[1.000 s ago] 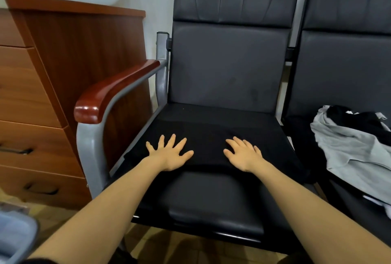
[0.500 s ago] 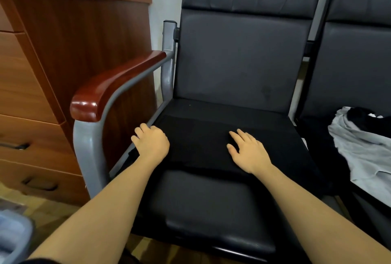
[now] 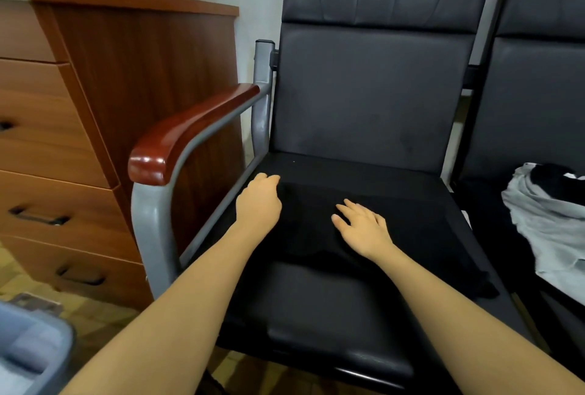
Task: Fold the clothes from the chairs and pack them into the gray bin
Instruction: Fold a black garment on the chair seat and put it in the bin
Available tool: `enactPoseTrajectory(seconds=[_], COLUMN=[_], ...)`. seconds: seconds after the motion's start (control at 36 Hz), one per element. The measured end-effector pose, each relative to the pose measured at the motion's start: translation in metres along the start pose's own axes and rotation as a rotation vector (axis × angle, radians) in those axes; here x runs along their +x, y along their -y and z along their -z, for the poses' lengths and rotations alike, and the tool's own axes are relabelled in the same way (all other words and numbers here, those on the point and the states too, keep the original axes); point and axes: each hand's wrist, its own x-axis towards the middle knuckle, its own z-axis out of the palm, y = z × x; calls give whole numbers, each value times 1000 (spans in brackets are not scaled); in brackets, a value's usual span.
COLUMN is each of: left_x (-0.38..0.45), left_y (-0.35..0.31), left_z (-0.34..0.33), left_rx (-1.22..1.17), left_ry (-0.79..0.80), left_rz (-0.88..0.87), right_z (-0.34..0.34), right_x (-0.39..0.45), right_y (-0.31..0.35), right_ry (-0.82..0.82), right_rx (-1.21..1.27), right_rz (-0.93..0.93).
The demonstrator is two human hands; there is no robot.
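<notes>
A: From the head camera, where does the black garment (image 3: 373, 204) lie?

B: Spread flat on the seat of the black chair (image 3: 373, 94), covering the back half of the cushion and running past its right edge. Its dark cloth is hard to tell from the seat.

A: And the left hand (image 3: 259, 201)?

B: At the garment's left edge, near the chair's wooden armrest (image 3: 186, 132). Its fingers are curled under at the cloth's far corner; they seem to pinch the edge, though I cannot tell for sure.

A: The right hand (image 3: 364, 227)?

B: Resting palm down on the middle of the garment, fingers straight and slightly spread, holding nothing.

A: Other clothes?

B: A gray garment (image 3: 547, 220) with something black on top is heaped on the second chair (image 3: 538, 103), just right of the first chair.

A: The gray bin (image 3: 34, 347)?

B: On the floor, left of the chair and nearer the camera, only its corner showing. A wooden dresser (image 3: 79, 128) stands left of the armrest.
</notes>
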Motion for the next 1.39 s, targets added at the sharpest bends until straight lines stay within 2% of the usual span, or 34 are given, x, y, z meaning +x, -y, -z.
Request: enactPoseTrajectory(seconds=[0.08,0.17,0.22,0.36,0.47,0.58,0.67,0.83,0.92,1.03,1.11,1.17,1.22,1.28,1.33,1.39], left_x=[0,-2,-5,-10,-15,-15,-10,-4,-4,-15,-22,-25,-26,-26,-27,-30], left_y=[-18,-41,-56,-87,-98,-109,-121,-160,-183,-217,-230,-230,-222,-207,-191,-176], left_z=[2,4,4,-2,-11,-14,-12,-13,-17,-25,-38,-48,-54,-63,-70,-75], left_rx=[-94,-143,-154,-108,-5,-32,-111,-245,-303,-317,-323,-391,-304,-101,73,177], left_ry=[-37,-44,-19,105,199,216,180,187,220,330,545,659,573,461,463,544], left_rz=[-42,-108,-163,-285,-292,-308,-311,-342,-347,-366,-381,-303,-294,-319,-324,-277], right_z=[10,21,28,43,43,40,41,54,61,76,83,84,81,76,71,68], right_x=[-4,-16,-25,-46,-52,-53,-53,-50,-53,-60,-63,-64,-62,-59,-56,-54], right_y=[-5,-22,-38,-86,-112,-117,-117,-117,-119,-126,-129,-132,-135,-136,-136,-133], right_ry=[-128,-253,-267,-225,-66,25,23,-341,-456,-559,-528,-467,-377,-292,-250,-229], right_rx=[150,66,-22,-145,-221,-263,-225,166,212,367,471,490,406,296,216,148], right_rz=[11,-6,-30,-154,-211,-227,-222,-215,-190,-246,-275,-295,-316,-325,-299,-265])
